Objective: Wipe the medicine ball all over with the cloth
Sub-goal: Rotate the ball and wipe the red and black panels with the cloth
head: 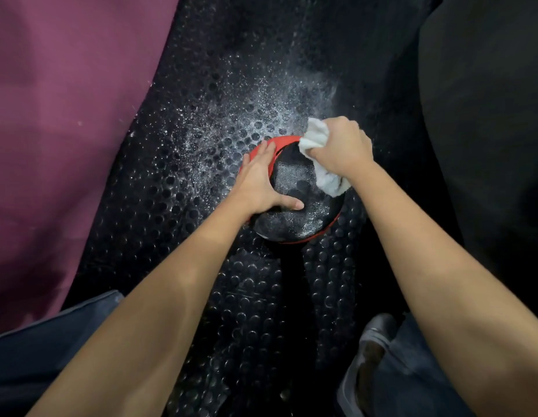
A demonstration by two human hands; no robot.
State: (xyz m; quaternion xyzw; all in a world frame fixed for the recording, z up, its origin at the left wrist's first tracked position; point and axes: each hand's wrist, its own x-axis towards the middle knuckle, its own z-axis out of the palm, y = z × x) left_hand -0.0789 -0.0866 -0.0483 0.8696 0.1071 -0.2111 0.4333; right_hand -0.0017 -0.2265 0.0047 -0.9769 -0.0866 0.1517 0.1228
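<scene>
Head view: wiping a dusty ball on the floor.
Black and red medicine ball (294,203) down on the bumpy black floor mat (261,296), white powder (261,94) all around. Left hand (261,179) flat on its left side, fingers straight. Right hand (341,145) curled tight round the white cloth (317,136), pressing on the ball's top right.

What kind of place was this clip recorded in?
Probably a gym or workout room, though that is a guess. The floor is black studded rubber matting dusted with white powder, a medicine ball sits on it, and a purple mat lies alongside.
</scene>
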